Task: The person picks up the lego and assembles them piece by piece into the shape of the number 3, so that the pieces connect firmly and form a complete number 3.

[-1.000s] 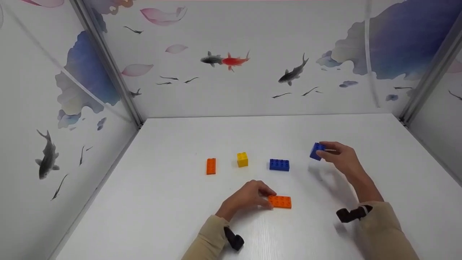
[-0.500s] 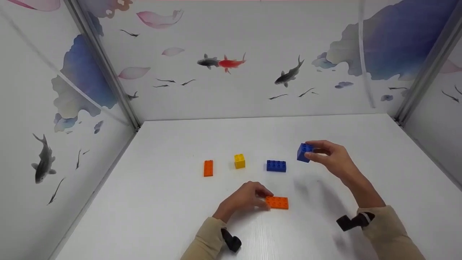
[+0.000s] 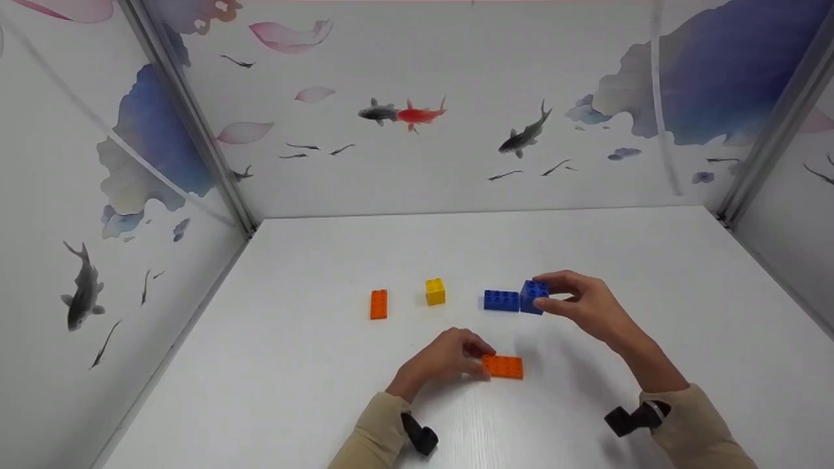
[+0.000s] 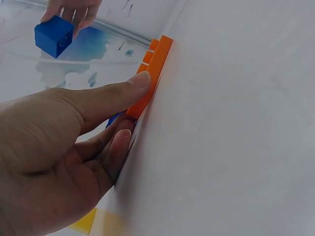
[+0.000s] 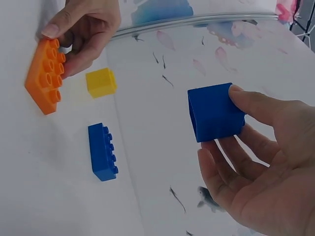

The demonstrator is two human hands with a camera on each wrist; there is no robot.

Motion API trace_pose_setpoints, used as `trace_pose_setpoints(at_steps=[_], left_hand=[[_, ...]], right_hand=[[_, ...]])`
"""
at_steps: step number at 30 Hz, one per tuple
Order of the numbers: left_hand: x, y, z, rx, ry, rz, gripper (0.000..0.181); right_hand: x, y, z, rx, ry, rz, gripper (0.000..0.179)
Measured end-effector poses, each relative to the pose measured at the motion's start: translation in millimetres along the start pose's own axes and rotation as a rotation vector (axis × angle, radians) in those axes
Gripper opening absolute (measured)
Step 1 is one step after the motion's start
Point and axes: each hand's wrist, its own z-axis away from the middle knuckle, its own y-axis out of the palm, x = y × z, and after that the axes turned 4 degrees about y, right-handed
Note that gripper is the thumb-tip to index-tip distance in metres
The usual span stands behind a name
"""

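Note:
My left hand (image 3: 444, 357) pinches the left end of a flat orange building brick (image 3: 503, 367) between thumb and fingers, and the brick lies on the table. In the left wrist view the thumb presses this orange brick (image 4: 156, 73) near its lower end. My right hand (image 3: 589, 306) holds a squarish blue building brick (image 3: 532, 298) by thumb and fingertips. In the right wrist view that blue brick (image 5: 215, 112) is off the table, its hollow underside partly visible. From the head it appears just right of a longer blue brick (image 3: 501, 300) resting on the table.
A yellow brick (image 3: 435, 292) stands left of the longer blue brick. Farther left lies a second flat orange brick (image 3: 378, 304). White walls (image 3: 456, 189) with painted fish enclose the white table (image 3: 293, 378) at the back and sides.
My right hand has carried the squarish blue brick leftward, then lower, toward the longer blue brick. The left hand stays on the orange brick. The head view has shifted slightly.

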Motion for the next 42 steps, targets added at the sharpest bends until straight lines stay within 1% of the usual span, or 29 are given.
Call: trace_pose_setpoints(at_steps=[2, 6, 10, 15, 18, 22, 24, 32, 38, 42], left_hand=[[-0.1, 0.0, -0.2, 0.002, -0.001, -0.002, 0.029], [-0.7, -0.5, 0.1, -0.003, 0.023, -0.007, 0.029], [0.4, -0.9, 0.0, -0.020, 0.047, -0.018, 0.028], [1.1, -1.4, 0.3, -0.031, 0.047, -0.021, 0.028], [1.3, -1.1, -0.1, -0.032, 0.031, -0.009, 0.027], [0.2, -1.5, 0.1, -0.033, 0.023, -0.001, 0.027], [-0.3, -2.4, 0.4, -0.032, 0.030, -0.004, 0.027], [0.8, -4.6, 1.2, -0.047, 0.033, 0.009, 0.027], [4.2, -3.5, -0.4, -0.061, 0.049, 0.012, 0.026], [5.0, -1.9, -1.5, -0.063, 0.041, 0.015, 0.025]], right_hand=[[-1, 3, -0.5, 0.022, 0.002, -0.001, 0.052], [-5, 9, -1.7, 0.052, 0.000, -0.013, 0.050], [-11, 13, -2.7, 0.108, -0.025, -0.050, 0.047], [-22, 21, -5.2, 0.208, -0.074, -0.074, 0.044], [-27, 26, -7.1, 0.246, -0.093, -0.051, 0.042], [-31, 31, -9.2, 0.267, -0.100, -0.009, 0.039], [-32, 33, -10.1, 0.276, -0.096, 0.000, 0.039], [-40, 40, -13.3, 0.312, -0.081, 0.000, 0.035], [-45, 46, -14.8, 0.345, -0.077, 0.022, 0.033], [-47, 48, -14.7, 0.364, -0.061, 0.027, 0.034]])
